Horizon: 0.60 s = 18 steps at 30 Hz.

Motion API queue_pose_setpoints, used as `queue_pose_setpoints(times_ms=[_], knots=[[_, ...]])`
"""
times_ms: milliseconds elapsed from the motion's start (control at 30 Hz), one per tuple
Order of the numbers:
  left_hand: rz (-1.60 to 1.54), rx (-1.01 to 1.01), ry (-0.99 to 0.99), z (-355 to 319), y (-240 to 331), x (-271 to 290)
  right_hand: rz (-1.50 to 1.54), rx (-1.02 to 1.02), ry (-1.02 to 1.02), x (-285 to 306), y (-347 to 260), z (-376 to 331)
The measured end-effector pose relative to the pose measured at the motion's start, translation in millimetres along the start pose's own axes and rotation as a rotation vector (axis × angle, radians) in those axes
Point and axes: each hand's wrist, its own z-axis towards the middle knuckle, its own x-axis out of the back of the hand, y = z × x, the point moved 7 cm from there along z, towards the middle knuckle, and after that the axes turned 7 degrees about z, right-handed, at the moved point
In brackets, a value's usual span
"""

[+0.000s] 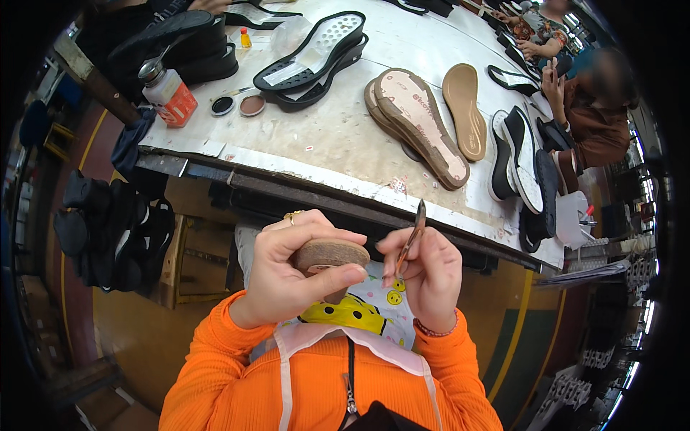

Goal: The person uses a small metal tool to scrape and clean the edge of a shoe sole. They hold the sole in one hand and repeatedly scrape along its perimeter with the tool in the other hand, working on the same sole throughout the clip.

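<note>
The left grip pinches a brown shoe sole by its rounded end, between thumb and fingers, over the apron. The sole looks light, stiff and hardly slippery, best held along its thick edges; the right grip pinches a slim pointed tool just beside it

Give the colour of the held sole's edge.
Brown: the sole edge in the left hand, best seen in the head view.

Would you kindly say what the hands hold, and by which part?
Left hand: brown shoe sole, by its rounded end. Right hand: slim tool, below its pointed tip.
</note>
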Motion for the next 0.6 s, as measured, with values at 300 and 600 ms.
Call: queue_pose_setpoints(times_ms=[300,600], knots=[[0.121,-0.067,0.011,3,2,9,0.062,-0.56,0.255,59,71,-25],[-0.009,-0.094,-0.081,1,-5,4,-0.075,-0.416,-0.25,-13,1,-19]])
